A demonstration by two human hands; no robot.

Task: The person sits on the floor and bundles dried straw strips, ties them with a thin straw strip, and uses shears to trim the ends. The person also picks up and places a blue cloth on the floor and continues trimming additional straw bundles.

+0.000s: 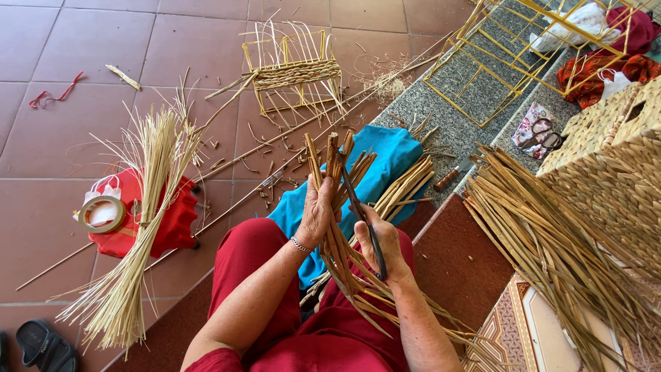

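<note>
L hand (318, 210) is closed round a bundle of brown reed strips (335, 207), gripping it approx. mid-length; strip tops fan out above the fingers, lower ends trail down past the wrist over the red-trousered lap. A silver bracelet (300, 244) sits on that wrist. R hand (381, 241), just beside the L and slightly lower, is closed on a thin dark blade/tool (365, 220) that slants up from the palm and lies against the strips.

Beyond both hands: blue cloth (385, 162) on the floor w/ more strips on it. Further out past the L hand, a half-woven yellow frame (292, 72). Out to the L-hand side: a red stool (172, 217) carrying a roll of tape (101, 213), w/ a pale straw sheaf (141, 227) lying across it; a black sandal (45, 344) near the frame corner. To the R-hand side: a wooden-handled knife (451, 178), a big heap of long reeds (551, 255), a woven basket (613, 165), and a bare yellow wire frame (523, 55) well apart, on the grey stone step.
</note>
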